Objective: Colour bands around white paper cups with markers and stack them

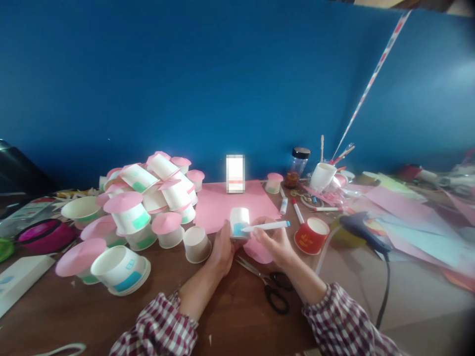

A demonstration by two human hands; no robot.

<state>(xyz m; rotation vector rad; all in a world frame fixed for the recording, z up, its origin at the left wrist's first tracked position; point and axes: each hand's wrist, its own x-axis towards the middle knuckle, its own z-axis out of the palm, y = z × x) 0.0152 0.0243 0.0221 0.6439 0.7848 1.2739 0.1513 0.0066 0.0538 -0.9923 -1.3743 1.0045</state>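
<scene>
In the middle of the head view my left hand (221, 247) is closed around the left side and base of a white paper cup (239, 216). A blue patch shows on the cup's side. My right hand (272, 241) grips a white marker (269, 225) with a blue end pointing right. The marker's other end meets the blue patch, though I cannot see its tip clearly. Under my right hand lies a round piece of pink paper (257, 248). Scissors with black handles (267, 287) rest on the table just below my hands.
Several paper cups with pink paper tops (126, 210) are piled at left. A white cup with a blue patch (120, 269) stands in front. To the right are a red cup (312, 236), a glue gun (361, 230), a jar (298, 165) and paper sheets (397, 205). Pink paper (211, 202) lies behind.
</scene>
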